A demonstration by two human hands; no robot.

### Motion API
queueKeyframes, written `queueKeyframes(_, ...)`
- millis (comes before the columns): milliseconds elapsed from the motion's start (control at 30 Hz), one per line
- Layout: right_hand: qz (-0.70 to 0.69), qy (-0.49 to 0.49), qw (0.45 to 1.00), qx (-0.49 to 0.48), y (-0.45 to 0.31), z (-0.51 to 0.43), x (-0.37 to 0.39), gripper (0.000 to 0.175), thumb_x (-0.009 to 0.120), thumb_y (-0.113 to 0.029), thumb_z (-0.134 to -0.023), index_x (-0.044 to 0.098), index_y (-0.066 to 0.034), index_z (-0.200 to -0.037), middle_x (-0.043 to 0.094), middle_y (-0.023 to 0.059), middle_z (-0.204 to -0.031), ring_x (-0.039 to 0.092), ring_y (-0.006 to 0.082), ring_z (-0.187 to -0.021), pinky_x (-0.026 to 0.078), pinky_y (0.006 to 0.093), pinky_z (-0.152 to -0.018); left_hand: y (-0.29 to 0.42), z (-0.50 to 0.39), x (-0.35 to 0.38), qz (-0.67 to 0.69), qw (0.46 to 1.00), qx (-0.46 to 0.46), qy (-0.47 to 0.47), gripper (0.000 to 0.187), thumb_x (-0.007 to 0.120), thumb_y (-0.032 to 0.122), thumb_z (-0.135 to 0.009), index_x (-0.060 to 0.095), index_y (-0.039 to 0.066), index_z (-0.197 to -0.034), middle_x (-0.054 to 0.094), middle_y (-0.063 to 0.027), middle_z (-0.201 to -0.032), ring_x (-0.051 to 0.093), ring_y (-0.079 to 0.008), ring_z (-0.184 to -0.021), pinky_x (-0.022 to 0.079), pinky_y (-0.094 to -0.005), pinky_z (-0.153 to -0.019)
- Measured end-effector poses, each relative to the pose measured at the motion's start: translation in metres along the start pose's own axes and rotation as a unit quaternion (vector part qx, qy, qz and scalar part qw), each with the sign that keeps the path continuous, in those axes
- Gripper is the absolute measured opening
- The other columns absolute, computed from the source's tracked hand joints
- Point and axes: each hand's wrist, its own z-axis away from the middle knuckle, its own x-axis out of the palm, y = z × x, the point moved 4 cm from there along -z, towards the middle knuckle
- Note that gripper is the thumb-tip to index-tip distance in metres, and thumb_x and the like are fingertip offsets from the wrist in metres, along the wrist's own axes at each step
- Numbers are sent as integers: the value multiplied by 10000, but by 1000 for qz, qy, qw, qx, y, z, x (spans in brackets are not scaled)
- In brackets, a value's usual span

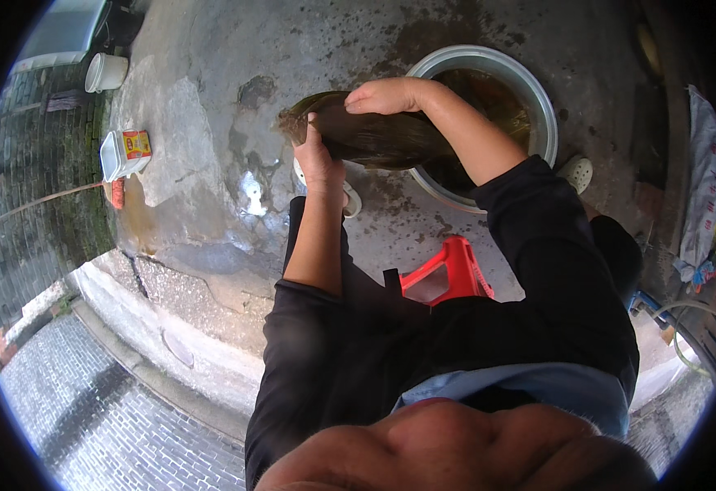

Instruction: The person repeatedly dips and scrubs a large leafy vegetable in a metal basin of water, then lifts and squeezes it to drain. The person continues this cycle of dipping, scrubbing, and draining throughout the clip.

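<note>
A bundle of long, dark brown-green leaves [376, 138] lies across both hands, in front of the person's knees. My left hand [321, 156] grips its stem end from below, the thumb up over the leaves. My right hand [385, 96] rests on the upper edge of the bundle, thumb and fingers against it; how firmly it holds is hard to tell. The right end of the bundle reaches over a large round metal basin [545, 123], which contains dark brownish liquid and what look like more leaves. The right forearm passes above the basin.
A red plastic stool [456, 270] stands below the hands. At left are a white bucket [107, 72], a square white tub [125, 153] and a long-handled red-headed brush [117, 193]. A pale woven sack [701, 184] lies far right. The concrete floor [210, 123] has wet patches.
</note>
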Motion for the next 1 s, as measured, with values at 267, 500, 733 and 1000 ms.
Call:
queueKeyframes(267, -57, 46, 997, 7, 19, -19, 9, 325, 746, -234, -848, 705, -7, -1078, 732, 60, -949, 654, 140, -856, 515, 310, -794, -3, -3, -9, 26, 1000, 5, -1, 505, 660, 208, -950, 438, 70, -1382, 571, -111, -1291, 585, -260, -1142, 491, -388, -983)
queueKeyframes(500, 16, 60, 998, -19, 14, -18, 4, 374, 766, -274, -826, 701, 1, -1070, 737, 113, -944, 673, 178, -857, 519, 340, -783, 2, 16, 18, -108, 986, 107, 71, 526, 709, 129, -904, 462, 25, -1356, 584, -124, -1268, 586, -271, -1131, 471, -374, -1001)
queueKeyframes(733, 152, 50, 986, 45, 127, 43, 0, 388, 738, -301, -828, 691, 6, -1061, 716, 190, -1015, 682, 299, -916, 526, 397, -786, 12, 8, 4, 15, 996, 22, 89, 455, 725, 195, -907, 543, 32, -1290, 626, -117, -1198, 626, -287, -1070, 538, -435, -930)
queueKeyframes(1000, -19, 379, 884, 273, 350, 159, -80, 191, 667, -205, -894, 718, -28, -944, 732, 131, -850, 715, 238, -771, 563, 342, -702, 21, 24, 40, -44, 997, 33, 46, 489, 710, 229, -922, 512, 40, -1327, 603, -120, -1246, 598, -279, -1137, 518, -433, -981)
